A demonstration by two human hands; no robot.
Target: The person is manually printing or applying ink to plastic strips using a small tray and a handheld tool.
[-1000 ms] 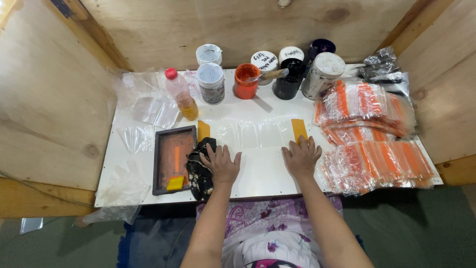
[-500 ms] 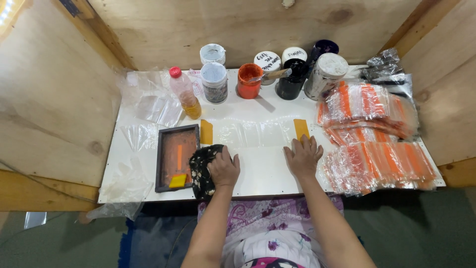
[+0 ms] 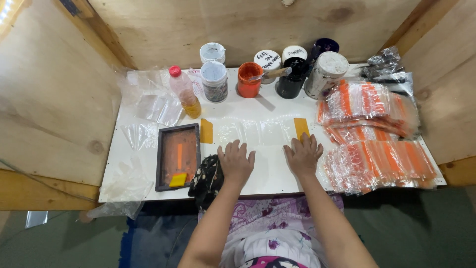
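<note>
My left hand (image 3: pixel 236 161) lies flat on the white table (image 3: pixel 267 178), fingers spread, next to a dark patterned cloth (image 3: pixel 206 179). My right hand (image 3: pixel 303 155) also rests flat, fingers apart, just below a yellow tape strip (image 3: pixel 301 127). Between the two yellow strips (image 3: pixel 206 131) lies a clear plastic bag (image 3: pixel 255 133) taped to the table. Neither hand holds anything. A small framed screen (image 3: pixel 178 156) with orange ink and a yellow squeegee (image 3: pixel 178 179) sits left of my left hand.
Several paint jars stand at the back, among them an open orange one (image 3: pixel 249 79) with a stick in it, and a bottle (image 3: pixel 184 92) with a red cap. Stacks of orange-printed bags (image 3: pixel 377 134) fill the right side. Loose clear bags (image 3: pixel 148 104) lie left. Plywood walls surround.
Both hands have stayed flat on the table, shifting only slightly; the camera view has moved a little.
</note>
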